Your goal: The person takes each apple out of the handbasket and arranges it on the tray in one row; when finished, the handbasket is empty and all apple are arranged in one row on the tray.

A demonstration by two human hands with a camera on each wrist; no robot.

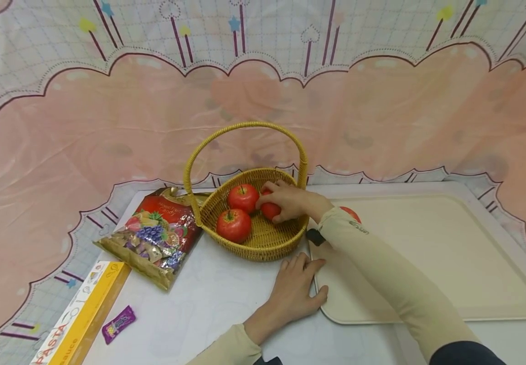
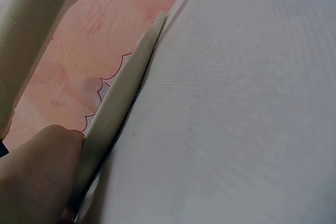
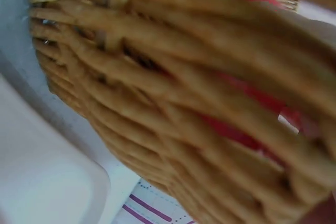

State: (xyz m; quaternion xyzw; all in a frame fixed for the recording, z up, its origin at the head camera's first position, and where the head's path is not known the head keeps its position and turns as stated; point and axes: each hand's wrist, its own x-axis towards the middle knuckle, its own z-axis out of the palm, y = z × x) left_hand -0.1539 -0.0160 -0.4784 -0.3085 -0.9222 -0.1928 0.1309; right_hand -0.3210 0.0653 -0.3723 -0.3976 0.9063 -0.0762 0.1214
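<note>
My right hand (image 1: 286,201) reaches into the yellow wicker basket (image 1: 267,252) and grips a red apple (image 1: 269,208) with its fingers curled over it. Two more red apples, one behind (image 1: 243,197) and one in front (image 1: 234,225), sit in the basket's left half. In the right wrist view the basket's weave (image 3: 157,103) fills most of the frame and hides the hand. My left hand (image 1: 292,289) rests at the left edge of the cream tray (image 1: 427,263), fingers loosely spread and thumb touching the rim. The left wrist view shows the thumb (image 2: 44,166) against the tray's side (image 2: 118,93).
Another red apple (image 1: 350,213) lies on the tray, partly behind my right forearm. Left of the basket are a bag of fruit candy (image 1: 158,233), a yellow and white pasta box (image 1: 85,314) and a purple wrapped candy (image 1: 119,324). A patterned cloth (image 1: 153,132) hangs behind the white table.
</note>
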